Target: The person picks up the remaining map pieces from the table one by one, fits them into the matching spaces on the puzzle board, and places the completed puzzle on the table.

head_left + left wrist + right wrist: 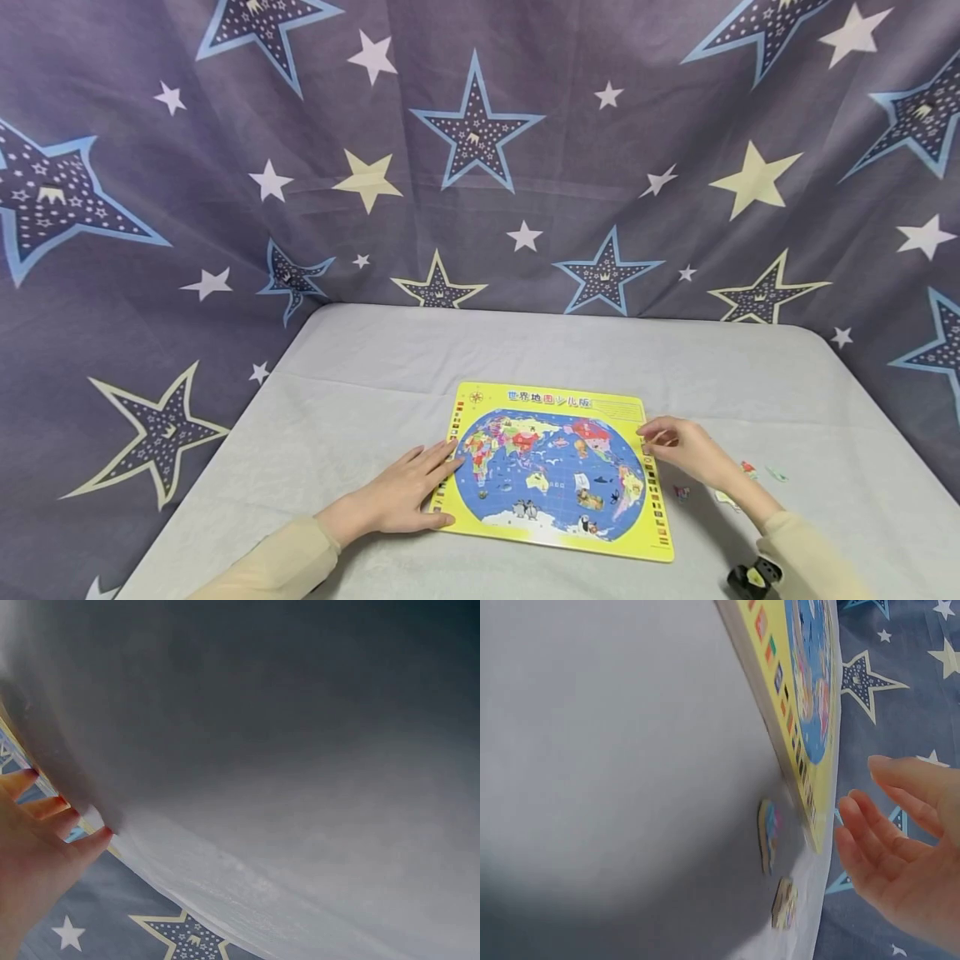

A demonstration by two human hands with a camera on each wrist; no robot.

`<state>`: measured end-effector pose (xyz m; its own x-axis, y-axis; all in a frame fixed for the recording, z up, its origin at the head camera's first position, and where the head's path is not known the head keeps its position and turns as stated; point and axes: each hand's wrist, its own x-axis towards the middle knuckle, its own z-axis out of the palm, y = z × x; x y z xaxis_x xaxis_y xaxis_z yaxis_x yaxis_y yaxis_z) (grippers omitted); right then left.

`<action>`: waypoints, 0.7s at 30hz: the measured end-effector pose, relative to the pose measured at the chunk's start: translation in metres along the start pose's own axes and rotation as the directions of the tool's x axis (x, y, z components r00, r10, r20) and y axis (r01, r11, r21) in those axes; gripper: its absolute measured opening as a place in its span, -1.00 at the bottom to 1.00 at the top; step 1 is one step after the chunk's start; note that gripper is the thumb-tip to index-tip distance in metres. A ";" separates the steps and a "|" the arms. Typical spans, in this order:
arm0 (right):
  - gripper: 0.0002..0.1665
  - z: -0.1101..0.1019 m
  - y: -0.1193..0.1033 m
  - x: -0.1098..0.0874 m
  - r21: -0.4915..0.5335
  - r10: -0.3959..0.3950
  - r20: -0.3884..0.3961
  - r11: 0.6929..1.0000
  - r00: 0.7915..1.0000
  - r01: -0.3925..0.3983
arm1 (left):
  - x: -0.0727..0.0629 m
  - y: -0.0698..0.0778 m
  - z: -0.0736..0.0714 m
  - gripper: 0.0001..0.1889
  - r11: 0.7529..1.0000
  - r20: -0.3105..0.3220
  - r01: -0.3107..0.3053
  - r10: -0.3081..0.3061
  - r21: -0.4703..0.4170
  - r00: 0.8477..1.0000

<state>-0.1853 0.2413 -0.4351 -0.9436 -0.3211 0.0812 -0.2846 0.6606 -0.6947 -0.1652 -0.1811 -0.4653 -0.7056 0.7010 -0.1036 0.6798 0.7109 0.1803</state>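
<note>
A yellow-framed world map puzzle board (562, 542) lies flat on the table, with a blue oval map and Chinese characters along its top. My left hand (401, 492) rests on the board's left edge with its fingers straight; the left wrist view shows those fingertips (96, 838) at the rim. By the right edge of the board hovers my right hand (682, 450), fingers slightly bent. In the right wrist view this hand (907, 832) holds nothing, its thumb apart from the fingers. Small puzzle pieces (681, 492) lie right of the board, partly behind the right forearm.
Other loose pieces, one of them green (777, 473), lie on the grey cloth-covered table (570, 346). A black device (752, 577) is at the right wrist. A dark star-patterned curtain (480, 225) hangs behind and beside the table.
</note>
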 end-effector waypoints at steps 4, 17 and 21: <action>-0.77 -0.005 0.003 -0.004 -0.020 0.003 -0.020 1.000 1.000 -0.004 | 0.000 0.000 0.000 -0.14 1.000 -0.002 0.003 -0.003 0.002 1.000; -0.75 -0.023 0.011 -0.018 -0.028 0.038 -0.068 0.999 0.997 -0.040 | -0.001 0.001 -0.001 -0.15 1.000 0.004 0.010 -0.010 -0.010 1.000; -0.75 -0.028 0.013 -0.021 -0.060 0.052 -0.091 0.997 0.994 -0.058 | -0.001 0.002 -0.001 -0.15 1.000 0.009 0.014 -0.014 -0.013 1.000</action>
<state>-0.1740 0.2752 -0.4259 -0.9687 -0.2228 0.1098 -0.2392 0.7177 -0.6539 -0.1636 -0.1808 -0.4637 -0.7129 0.6918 -0.1153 0.6673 0.7196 0.1920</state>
